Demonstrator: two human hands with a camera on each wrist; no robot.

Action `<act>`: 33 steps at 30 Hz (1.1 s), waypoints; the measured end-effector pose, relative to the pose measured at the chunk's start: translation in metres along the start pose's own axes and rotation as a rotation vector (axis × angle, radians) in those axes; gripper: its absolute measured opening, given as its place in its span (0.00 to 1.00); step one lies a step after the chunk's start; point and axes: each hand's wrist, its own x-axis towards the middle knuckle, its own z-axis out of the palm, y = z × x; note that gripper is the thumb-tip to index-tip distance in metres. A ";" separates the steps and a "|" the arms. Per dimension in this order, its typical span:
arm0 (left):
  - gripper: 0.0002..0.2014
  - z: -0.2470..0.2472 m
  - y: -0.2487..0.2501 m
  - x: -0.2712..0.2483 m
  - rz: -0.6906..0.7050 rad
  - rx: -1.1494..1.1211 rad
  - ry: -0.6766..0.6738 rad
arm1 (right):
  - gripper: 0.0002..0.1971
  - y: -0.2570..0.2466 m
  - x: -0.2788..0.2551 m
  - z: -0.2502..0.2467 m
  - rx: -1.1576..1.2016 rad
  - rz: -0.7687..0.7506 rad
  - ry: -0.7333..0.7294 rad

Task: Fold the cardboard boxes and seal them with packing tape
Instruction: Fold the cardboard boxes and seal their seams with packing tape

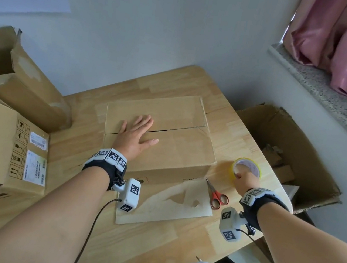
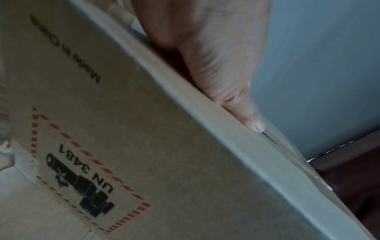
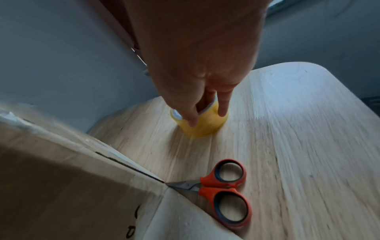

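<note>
Left hand (image 1: 135,136) flat on box (image 1: 172,151) seam; right hand (image 1: 244,178) pinches tape roll (image 1: 238,162) rim near table edge.

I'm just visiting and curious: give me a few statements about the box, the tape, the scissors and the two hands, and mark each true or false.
1. The left hand lies flat on the closed flaps of the cardboard box. True.
2. The seam between the flaps is already taped over. False: a dark open gap shows along it, with no fresh strip across.
3. The right hand has its grip on the roll of packing tape, fingers inside and outside its ring. True.
4. The scissors are held in the right hand. False: they lie on the table beside the box.
5. The scissors have blue handles. False: the handles are red.
</note>
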 end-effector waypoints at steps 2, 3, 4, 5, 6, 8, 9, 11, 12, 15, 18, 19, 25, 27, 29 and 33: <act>0.33 0.000 0.000 0.000 0.002 -0.001 -0.001 | 0.22 -0.003 -0.003 -0.004 -0.026 -0.010 -0.012; 0.33 0.000 0.000 0.000 0.003 0.000 -0.001 | 0.22 -0.002 -0.005 -0.005 -0.034 -0.010 -0.028; 0.33 0.000 0.000 0.001 0.004 0.001 0.000 | 0.22 -0.002 -0.005 -0.008 -0.038 -0.004 -0.042; 0.33 0.000 0.000 0.001 0.004 0.001 0.001 | 0.21 -0.002 -0.006 -0.009 -0.021 0.005 -0.036; 0.33 0.000 0.000 0.001 0.004 -0.002 0.003 | 0.21 -0.002 -0.005 -0.009 0.041 0.011 -0.018; 0.33 0.000 -0.001 0.001 0.004 -0.004 0.006 | 0.22 -0.002 -0.004 -0.012 0.250 0.024 0.098; 0.33 0.000 -0.001 0.002 0.005 -0.004 0.007 | 0.22 -0.005 -0.007 -0.017 0.377 0.054 0.182; 0.33 0.000 -0.001 0.002 0.009 -0.006 0.011 | 0.20 -0.014 -0.013 -0.033 0.578 0.104 0.327; 0.34 0.000 -0.001 0.002 0.009 -0.009 0.011 | 0.20 -0.020 -0.016 -0.045 0.658 0.095 0.382; 0.33 -0.001 -0.001 0.001 0.006 -0.010 0.010 | 0.17 -0.047 -0.021 -0.086 0.909 -0.056 0.541; 0.33 0.000 -0.001 0.000 0.006 -0.026 0.021 | 0.15 -0.081 -0.028 -0.119 1.055 -0.271 0.642; 0.33 0.000 -0.001 -0.001 0.008 -0.034 0.030 | 0.15 -0.094 -0.032 -0.127 1.077 -0.340 0.644; 0.34 0.001 -0.005 0.000 0.012 -0.028 0.060 | 0.22 -0.151 -0.050 -0.112 0.827 -0.630 0.477; 0.39 0.003 -0.006 0.001 0.017 -0.025 0.043 | 0.20 -0.156 -0.049 -0.096 0.729 -0.609 0.440; 0.40 0.005 -0.007 0.002 0.024 -0.014 0.033 | 0.21 -0.155 -0.047 -0.087 0.753 -0.581 0.450; 0.37 0.005 -0.007 0.004 0.027 0.026 0.025 | 0.22 -0.158 -0.050 -0.087 0.707 -0.538 0.473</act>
